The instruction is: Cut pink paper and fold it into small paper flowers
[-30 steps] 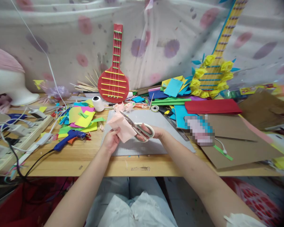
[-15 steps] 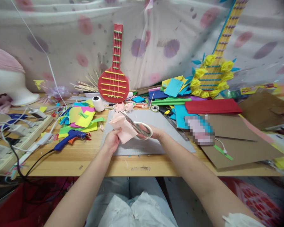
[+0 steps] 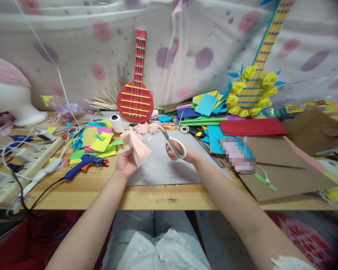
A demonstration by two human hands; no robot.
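A folded stack of pale pink crepe paper is pinched in my left hand, its layers fanning out toward the right. My right hand has its fingers through the white handles of a pair of scissors. The blades look closed, point up and to the left, and stay apart from the paper. Both hands are above a grey cutting mat. Behind the paper lie crumpled pink paper pieces, near the mat's far edge.
A blue glue gun and coloured paper scraps lie left, beside a power strip. A red paper instrument stands behind the mat. Brown cardboard and folded red paper are at right.
The scissors have come away from the pink paper, and their blades have closed. My left hand has shifted left and turned the paper, so its layers now spread apart.
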